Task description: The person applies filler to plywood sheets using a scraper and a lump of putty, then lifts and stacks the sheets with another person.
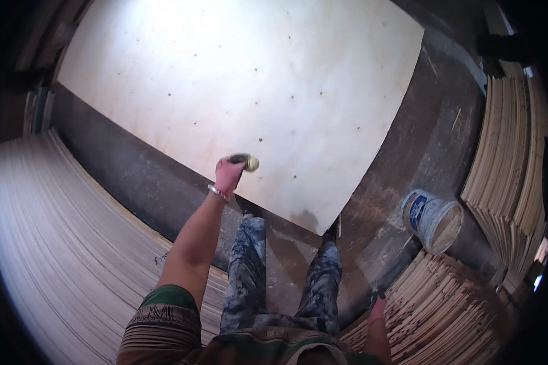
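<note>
In front of me lies a large pale plywood sheet [237,91] dotted with small dark spots. My left hand [228,175], with a bracelet at the wrist, reaches over its near edge. Its fingers are closed on a dark tool with a rounded yellowish end [251,163]; blur hides its exact kind. My right hand [378,306] hangs low beside my right leg, near the stacked sheets. Its fingers are curled by something dark and thin that I cannot make out.
A bucket [435,221] smeared with pale material, with more inside, stands on the dirty floor to the right. Stacked thin wood sheets [73,243] curve along the left. More stacks rise at the right [505,146] and lower right [429,304].
</note>
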`<state>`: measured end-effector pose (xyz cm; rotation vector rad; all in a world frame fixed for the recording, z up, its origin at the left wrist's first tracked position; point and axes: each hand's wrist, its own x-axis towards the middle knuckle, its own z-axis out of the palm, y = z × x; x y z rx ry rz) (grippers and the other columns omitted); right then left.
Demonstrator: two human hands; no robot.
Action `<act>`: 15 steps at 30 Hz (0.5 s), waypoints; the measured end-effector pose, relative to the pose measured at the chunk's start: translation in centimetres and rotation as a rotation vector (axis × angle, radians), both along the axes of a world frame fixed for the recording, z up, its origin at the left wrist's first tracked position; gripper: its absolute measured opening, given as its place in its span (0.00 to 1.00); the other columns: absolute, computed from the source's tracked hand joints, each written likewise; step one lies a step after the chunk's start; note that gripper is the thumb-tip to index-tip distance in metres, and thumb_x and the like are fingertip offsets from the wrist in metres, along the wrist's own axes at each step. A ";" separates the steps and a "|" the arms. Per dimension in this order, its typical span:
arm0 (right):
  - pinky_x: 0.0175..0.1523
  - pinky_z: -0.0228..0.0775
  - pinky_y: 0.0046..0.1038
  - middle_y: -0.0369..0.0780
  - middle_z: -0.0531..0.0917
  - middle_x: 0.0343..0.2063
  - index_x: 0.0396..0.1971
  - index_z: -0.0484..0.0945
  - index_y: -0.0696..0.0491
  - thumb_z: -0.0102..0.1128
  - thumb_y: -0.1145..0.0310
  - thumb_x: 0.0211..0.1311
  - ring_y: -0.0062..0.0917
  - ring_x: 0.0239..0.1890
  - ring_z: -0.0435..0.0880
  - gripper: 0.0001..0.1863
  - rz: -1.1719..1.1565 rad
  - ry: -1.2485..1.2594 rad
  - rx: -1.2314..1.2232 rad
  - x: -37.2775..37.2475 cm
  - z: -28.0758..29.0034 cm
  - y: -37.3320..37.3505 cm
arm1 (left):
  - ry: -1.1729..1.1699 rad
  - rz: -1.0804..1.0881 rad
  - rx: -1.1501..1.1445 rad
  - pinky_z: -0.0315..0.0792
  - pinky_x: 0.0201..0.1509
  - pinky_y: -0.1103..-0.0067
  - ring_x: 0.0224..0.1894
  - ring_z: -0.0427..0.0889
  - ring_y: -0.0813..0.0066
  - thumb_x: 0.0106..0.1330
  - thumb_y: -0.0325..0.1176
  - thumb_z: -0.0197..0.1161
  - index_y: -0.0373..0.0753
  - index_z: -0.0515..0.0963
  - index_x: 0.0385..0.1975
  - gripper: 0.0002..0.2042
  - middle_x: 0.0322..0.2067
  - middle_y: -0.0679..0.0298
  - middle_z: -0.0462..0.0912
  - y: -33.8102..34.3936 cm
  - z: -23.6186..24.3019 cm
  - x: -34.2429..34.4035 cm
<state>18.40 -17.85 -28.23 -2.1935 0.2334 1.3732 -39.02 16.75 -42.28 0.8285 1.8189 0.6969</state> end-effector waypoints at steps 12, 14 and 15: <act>0.35 0.72 0.24 0.38 0.80 0.30 0.43 0.72 0.57 0.46 0.73 0.64 0.22 0.31 0.80 0.10 0.699 -0.128 0.039 -17.5 -13.3 20.3 | 0.582 -0.666 0.270 0.72 0.43 0.70 0.38 0.76 0.59 0.48 0.27 0.61 0.44 0.78 0.37 0.14 0.34 0.57 0.74 6.2 -11.4 3.0; 0.40 0.72 0.26 0.41 0.81 0.32 0.45 0.72 0.56 0.49 0.72 0.62 0.28 0.32 0.81 0.12 0.768 -0.043 0.226 -22.1 -17.9 26.7 | 0.633 -0.743 0.277 0.70 0.44 0.71 0.41 0.74 0.61 0.47 0.24 0.60 0.46 0.77 0.39 0.16 0.33 0.60 0.73 4.2 -11.1 1.7; 0.40 0.72 0.30 0.45 0.81 0.34 0.45 0.72 0.57 0.53 0.68 0.60 0.34 0.32 0.81 0.14 1.131 -0.347 0.322 -24.3 -20.4 29.7 | 0.588 -0.784 0.295 0.71 0.43 0.71 0.40 0.75 0.62 0.47 0.24 0.60 0.46 0.77 0.38 0.16 0.32 0.60 0.74 2.9 -11.0 1.1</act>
